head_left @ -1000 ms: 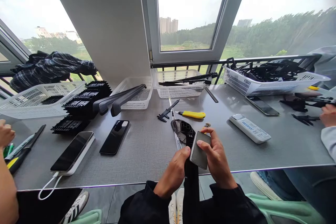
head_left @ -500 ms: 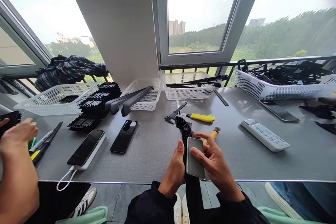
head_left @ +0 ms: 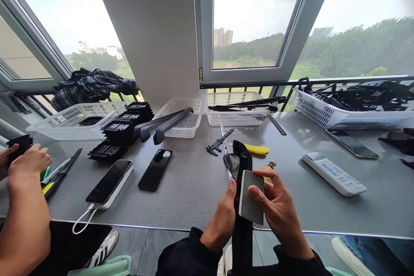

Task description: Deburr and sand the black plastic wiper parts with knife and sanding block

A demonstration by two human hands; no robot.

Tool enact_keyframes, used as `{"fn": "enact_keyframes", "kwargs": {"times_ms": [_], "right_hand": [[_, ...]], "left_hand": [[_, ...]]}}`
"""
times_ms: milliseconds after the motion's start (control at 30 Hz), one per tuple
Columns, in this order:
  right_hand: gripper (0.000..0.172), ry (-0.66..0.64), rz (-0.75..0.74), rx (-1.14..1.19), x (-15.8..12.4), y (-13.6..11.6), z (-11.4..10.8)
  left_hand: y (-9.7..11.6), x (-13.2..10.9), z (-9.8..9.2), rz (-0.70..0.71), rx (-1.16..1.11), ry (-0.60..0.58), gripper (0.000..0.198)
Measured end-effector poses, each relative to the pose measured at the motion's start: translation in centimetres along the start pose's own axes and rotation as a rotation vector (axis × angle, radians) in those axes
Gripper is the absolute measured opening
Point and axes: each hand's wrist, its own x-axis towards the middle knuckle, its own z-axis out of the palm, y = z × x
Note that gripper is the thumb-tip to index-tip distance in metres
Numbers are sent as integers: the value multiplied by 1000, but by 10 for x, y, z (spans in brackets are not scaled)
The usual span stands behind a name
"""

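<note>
My left hand [head_left: 221, 220] is closed around a long black plastic part [head_left: 242, 235] that hangs past the table's front edge, its ribbed upper end over the table. My right hand [head_left: 280, 207] grips a flat grey rectangular block [head_left: 251, 197], thumb on its face, and holds it against or just over the black part. Behind the part lie a black caliper [head_left: 220, 142], a yellow cutter [head_left: 257, 149] and a yellow-handled tool [head_left: 269, 170], partly hidden by my right hand.
Two phones [head_left: 155, 169] [head_left: 109, 182] lie left, one on a white power bank. White baskets [head_left: 187, 131] and stacked black parts [head_left: 124, 127] stand behind. At right are a white device [head_left: 334, 174] and another phone [head_left: 352, 143]. A co-worker's hands [head_left: 29, 159] hold a black part at far left.
The black part and both my hands have shifted slightly right in view, and the part's upper end now covers some of the yellow cutter. The view itself has shifted a little.
</note>
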Motion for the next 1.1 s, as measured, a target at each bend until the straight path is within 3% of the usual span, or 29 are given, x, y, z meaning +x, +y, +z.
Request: {"fn": "enact_keyframes", "kwargs": {"times_ms": [100, 333, 567, 667, 933, 1100], "right_hand": [[69, 13, 11, -26, 1, -3, 0], [63, -119, 31, -104, -1, 2, 2], [73, 56, -26, -93, 1, 0, 8], [69, 110, -57, -83, -1, -1, 8], [62, -64, -40, -180, -3, -2, 3], [62, -30, -64, -202, -2, 1, 2]], "left_hand": [[0, 0, 0, -7, 57, -4, 88], [7, -5, 1, -23, 107, 103, 90], [8, -5, 4, -11, 193, 75, 93], [8, -5, 6, -29, 210, 116, 92], [6, -5, 7, -30, 227, 201, 83], [6, -1, 6, -39, 174, 171, 78]]}}
